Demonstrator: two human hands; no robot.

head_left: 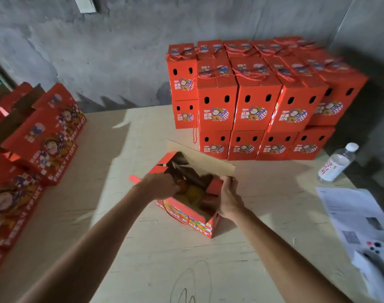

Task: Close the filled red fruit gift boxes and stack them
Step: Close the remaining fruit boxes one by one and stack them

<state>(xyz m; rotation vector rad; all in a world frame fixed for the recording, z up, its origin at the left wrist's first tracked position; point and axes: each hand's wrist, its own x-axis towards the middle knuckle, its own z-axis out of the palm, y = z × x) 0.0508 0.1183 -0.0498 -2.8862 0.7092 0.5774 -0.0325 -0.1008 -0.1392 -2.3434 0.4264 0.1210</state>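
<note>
A pale plywood table fills most of the view, with pencil scribbles near its front edge. At its center stands 1 open red fruit gift box, flaps up, dark and orange fruit visible inside. At 1 o'clock, touching the grey wall, a stack of closed red gift boxes stands 2 layers high, with red rope handles on top. At 9 o'clock, more red gift boxes lie tilted against one another in a row along the left edge. At 3 o'clock a clear plastic water bottle stands upright. At 4 o'clock lie printed paper sheets, with a white game controller resting on them.
</note>
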